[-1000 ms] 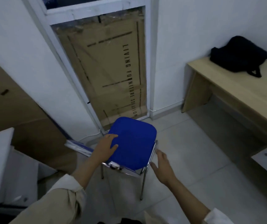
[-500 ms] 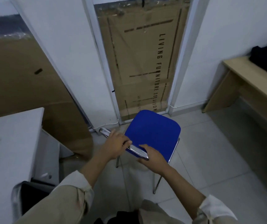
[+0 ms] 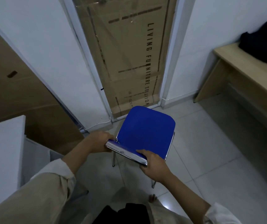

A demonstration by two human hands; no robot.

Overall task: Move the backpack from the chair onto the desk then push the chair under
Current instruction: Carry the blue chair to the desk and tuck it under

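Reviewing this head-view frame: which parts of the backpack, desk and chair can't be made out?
- Backpack: cut off by the right edge, dark and blurred.
- Desk: its far end runs out of frame.
- Chair: the seat hides most legs; left hand and right hand cover its backrest ends.

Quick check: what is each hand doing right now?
Left hand: closed on the left end of the blue chair, at its chrome back rail.
Right hand: closed on the rail's right end.

Both hands grip the chair point(image 3: 147, 131) back: left hand point(image 3: 99, 142) at one end, right hand point(image 3: 153, 166) at the other. A dark, blurred backpack point(image 3: 262, 44), probably, lies on the desk point(image 3: 242, 68).
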